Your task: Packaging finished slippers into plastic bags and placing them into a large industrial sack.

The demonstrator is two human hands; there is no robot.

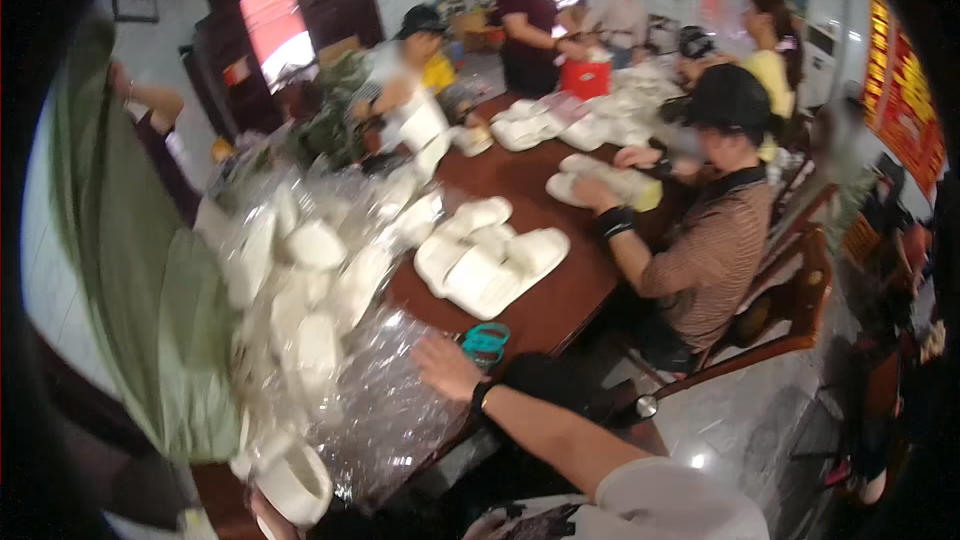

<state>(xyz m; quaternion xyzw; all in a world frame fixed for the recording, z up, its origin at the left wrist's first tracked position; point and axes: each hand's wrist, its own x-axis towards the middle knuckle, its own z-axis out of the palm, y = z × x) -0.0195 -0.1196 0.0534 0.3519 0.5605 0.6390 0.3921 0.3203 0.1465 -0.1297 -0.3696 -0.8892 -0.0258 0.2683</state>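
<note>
My right hand (447, 368), a black band at its wrist, reaches over the clear plastic bag (385, 410) with fingers stretched out and apart. Only a sliver of my left hand (268, 517) shows at the lower edge, against a white slipper (297, 485) that it grips by the side. The large bag spreads over the table's left part with several white slippers (318, 342) in it. Just beyond my right hand lie teal loops (485, 340), like scissors handles. A pile of white slippers (485, 265) rests on the brown table (590, 290) ahead.
Across the right side sits a person in a striped shirt (705, 240), hands on white slippers (605, 183). Other people work around the far end, near a red box (586, 78) and more slippers. Green cloth (150, 270) hangs at the left. A wooden chair (780, 310) stands right.
</note>
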